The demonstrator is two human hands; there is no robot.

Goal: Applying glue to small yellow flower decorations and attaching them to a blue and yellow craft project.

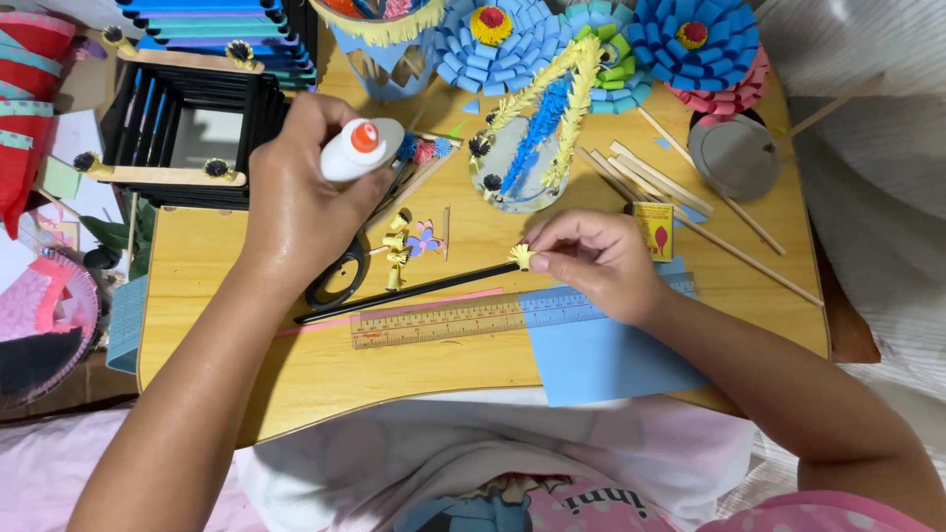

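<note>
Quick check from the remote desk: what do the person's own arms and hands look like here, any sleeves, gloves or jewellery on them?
Both forearms are bare right down to the wrists. The left hand and the right hand wear no gloves, and no rings, watch or bracelets show. The only clothing in view is at the bottom edge: a pink garment with a cartoon print, its sleeve edge reaching only the right upper arm.

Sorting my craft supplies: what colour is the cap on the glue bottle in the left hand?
Orange, on a white glue bottle in the left hand; head view.
</note>
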